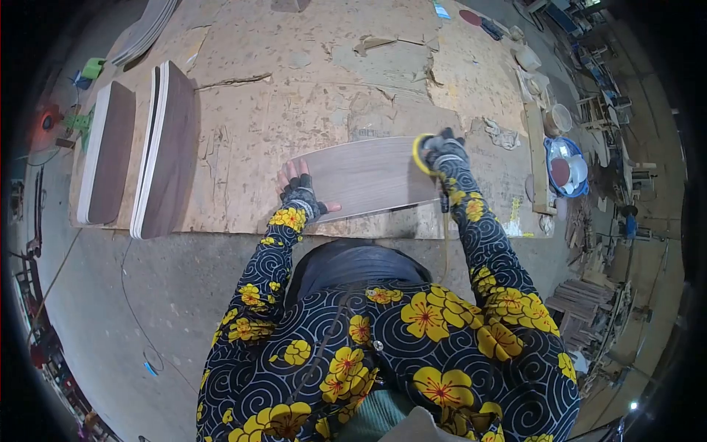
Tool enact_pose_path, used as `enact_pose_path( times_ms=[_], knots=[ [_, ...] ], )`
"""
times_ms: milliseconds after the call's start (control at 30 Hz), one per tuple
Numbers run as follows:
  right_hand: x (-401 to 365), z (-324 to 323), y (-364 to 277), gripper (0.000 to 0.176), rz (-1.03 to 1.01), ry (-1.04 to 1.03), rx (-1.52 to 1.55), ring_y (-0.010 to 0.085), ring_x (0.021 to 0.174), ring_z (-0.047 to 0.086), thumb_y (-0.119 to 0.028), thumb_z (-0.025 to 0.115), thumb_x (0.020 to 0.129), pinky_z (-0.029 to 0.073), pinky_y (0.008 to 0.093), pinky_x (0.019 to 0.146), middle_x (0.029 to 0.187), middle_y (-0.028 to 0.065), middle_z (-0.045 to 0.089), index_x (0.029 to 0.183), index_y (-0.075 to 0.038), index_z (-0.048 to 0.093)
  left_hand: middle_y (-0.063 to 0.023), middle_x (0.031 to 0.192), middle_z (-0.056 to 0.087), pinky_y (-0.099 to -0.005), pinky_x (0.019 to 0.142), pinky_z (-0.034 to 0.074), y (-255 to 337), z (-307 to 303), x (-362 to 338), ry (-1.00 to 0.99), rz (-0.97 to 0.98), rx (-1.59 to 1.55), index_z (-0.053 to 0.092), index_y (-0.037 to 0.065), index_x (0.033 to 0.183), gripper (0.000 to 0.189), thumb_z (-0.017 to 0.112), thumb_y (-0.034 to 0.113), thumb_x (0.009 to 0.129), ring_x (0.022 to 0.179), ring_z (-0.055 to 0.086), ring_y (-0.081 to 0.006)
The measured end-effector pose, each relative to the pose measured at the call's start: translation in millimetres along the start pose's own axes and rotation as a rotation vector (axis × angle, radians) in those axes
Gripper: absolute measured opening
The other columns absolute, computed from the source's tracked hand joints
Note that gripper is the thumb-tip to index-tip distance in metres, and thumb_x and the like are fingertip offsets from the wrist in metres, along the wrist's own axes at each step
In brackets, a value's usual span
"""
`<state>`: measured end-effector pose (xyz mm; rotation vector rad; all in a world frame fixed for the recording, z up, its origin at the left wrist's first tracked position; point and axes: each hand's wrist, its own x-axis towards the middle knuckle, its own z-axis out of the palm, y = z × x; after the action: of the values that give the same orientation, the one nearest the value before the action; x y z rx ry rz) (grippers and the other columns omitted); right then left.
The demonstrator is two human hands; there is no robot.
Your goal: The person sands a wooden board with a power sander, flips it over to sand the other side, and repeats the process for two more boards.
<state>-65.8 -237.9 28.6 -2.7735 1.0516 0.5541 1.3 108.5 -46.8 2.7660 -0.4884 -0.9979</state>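
Observation:
A curved wooden board (368,175) lies flat near the front edge of the work table. My left hand (302,193), in a dark fingerless glove, rests on the board's left end with its fingers spread. At the board's right end, my gloved right hand (447,151) is wrapped round a disc sander (421,155) with a yellow rim. The sander sits on or just above the board's surface; its underside is hidden. A thin hose (446,247) runs down from near the right hand towards my body.
Stacked curved boards (166,151) and another stack (108,153) stand at the left of the cardboard-covered table (272,103). More boards (147,29) lie at the far left. A blue basket (565,168) with round discs sits at the right, by a wooden strip (540,155) and a crumpled rag (501,135).

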Motion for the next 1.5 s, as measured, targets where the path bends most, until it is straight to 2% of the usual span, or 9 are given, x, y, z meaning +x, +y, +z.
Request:
enact_pose_path(
  times_ms=[300,500,600,867,967,1067,1167,1367,1500],
  knots=[
    [7.6,1.9,14.7,0.032,-0.189,0.030,-0.095,0.0421,0.120,0.057,-0.034,0.053,0.090,0.048,0.0517,0.097,0.132,0.0119,0.059,0.106,-0.013,0.071,-0.0220,0.161,-0.017,-0.0633,0.117,0.004,-3.4,8.3,6.3,0.011,0.011,0.009,-0.013,0.014,0.157,0.150,0.081,0.072,0.055,0.147,-0.014,-0.0467],
    [-41.0,1.0,-104.5,0.040,-0.153,0.048,0.217,0.0452,0.103,0.064,-0.031,0.060,0.087,0.055,0.0528,0.085,0.126,0.0279,0.054,0.124,-0.016,0.055,-0.0223,0.162,-0.013,-0.0634,0.117,0.009,-0.4,10.9,4.6,0.070,0.036,-0.035,-0.009,0.011,0.157,0.150,0.087,0.064,0.054,0.148,-0.008,-0.0474],
    [-46.8,26.4,-103.2,0.043,-0.453,0.145,0.241,0.0460,0.105,0.064,-0.032,0.063,0.086,0.055,0.0513,0.086,0.124,0.0273,0.054,0.125,-0.018,0.055,-0.0221,0.162,-0.011,-0.0616,0.118,0.011,2.1,9.1,6.9,0.074,0.024,-0.038,-0.009,0.010,0.156,0.151,0.090,0.057,0.053,0.148,-0.005,-0.0471],
    [0.9,-6.0,1.0,0.069,0.163,-0.174,0.347,0.0427,0.114,0.061,-0.034,0.078,0.071,0.056,0.0487,0.088,0.135,0.0229,0.046,0.132,-0.019,0.050,-0.0213,0.162,-0.014,-0.0647,0.117,0.010,3.7,9.6,9.9,0.030,-0.005,-0.034,-0.012,0.013,0.156,0.153,0.090,0.058,0.053,0.148,-0.009,-0.0461],
    [-3.9,-9.6,39.8,0.068,0.240,-0.032,0.355,0.0438,0.117,0.059,-0.033,0.078,0.073,0.055,0.0508,0.090,0.139,0.0217,0.043,0.133,-0.018,0.050,-0.0214,0.162,-0.015,-0.0651,0.116,0.010,3.1,9.0,8.1,0.022,-0.004,-0.039,-0.013,0.013,0.156,0.153,0.091,0.058,0.053,0.148,-0.009,-0.0466],
    [22.6,14.0,82.8,0.061,0.235,-0.020,0.473,0.0427,0.120,0.057,-0.031,0.074,0.079,0.053,0.0534,0.092,0.138,0.0204,0.044,0.133,-0.017,0.050,-0.0220,0.162,-0.015,-0.0653,0.116,0.010,1.4,12.0,10.7,0.038,0.006,-0.040,-0.014,0.013,0.156,0.154,0.090,0.059,0.052,0.148,-0.009,-0.0474],
    [44.5,26.3,112.7,0.065,-0.052,-0.103,-0.183,0.0396,0.124,0.052,-0.046,0.072,0.079,0.048,0.0481,0.099,0.138,0.0200,0.048,0.133,-0.016,0.051,-0.0231,0.162,-0.014,-0.0650,0.117,0.009,-3.1,17.5,13.3,0.069,0.030,-0.042,-0.014,0.013,0.156,0.154,0.090,0.059,0.052,0.148,-0.008,-0.0479],
    [-11.7,-2.1,71.8,0.067,0.076,-0.120,0.263,0.0398,0.132,0.045,-0.047,0.072,0.077,0.047,0.0474,0.103,0.140,0.0157,0.046,0.134,-0.021,0.050,-0.0300,0.160,-0.005,-0.0562,0.120,0.010,0.6,18.7,11.4,0.107,0.027,-0.003,-0.011,0.010,0.156,0.149,0.090,0.052,0.055,0.147,-0.002,-0.0520],
    [48.7,49.4,95.6,0.073,0.121,-0.010,0.186,0.0404,0.123,0.054,-0.044,0.075,0.077,0.050,0.0481,0.098,0.138,0.0215,0.046,0.137,-0.018,0.042,-0.0297,0.160,-0.007,-0.0563,0.120,0.011,4.2,14.7,9.1,0.087,0.028,0.002,-0.011,0.010,0.156,0.148,0.090,0.051,0.056,0.147,-0.002,-0.0516]
  ],
)
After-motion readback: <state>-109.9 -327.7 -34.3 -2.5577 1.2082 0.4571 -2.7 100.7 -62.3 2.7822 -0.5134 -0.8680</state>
